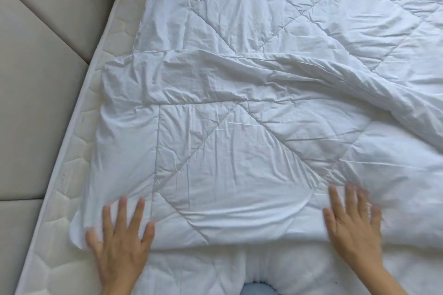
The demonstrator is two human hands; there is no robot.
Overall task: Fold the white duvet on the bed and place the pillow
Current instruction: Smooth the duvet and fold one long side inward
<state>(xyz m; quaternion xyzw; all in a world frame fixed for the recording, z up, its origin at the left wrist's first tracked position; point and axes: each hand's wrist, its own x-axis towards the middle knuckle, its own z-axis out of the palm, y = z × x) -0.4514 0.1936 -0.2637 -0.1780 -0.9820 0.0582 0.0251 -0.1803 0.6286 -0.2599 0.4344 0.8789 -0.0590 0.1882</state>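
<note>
The white quilted duvet (239,108) lies on the bed, partly folded, with a doubled layer across the near half and a fold edge running left to right through the middle. My left hand (121,244) rests flat with fingers spread on the duvet's near left corner. My right hand (352,225) lies flat and spread on the near right part, blurred by motion. Neither hand grips the fabric. No pillow is in view.
The cream quilted mattress (79,163) shows along the left side of the duvet. A beige padded headboard or wall panel (36,67) borders it on the left and at the top. A blue patch of clothing (254,290) shows at the bottom edge.
</note>
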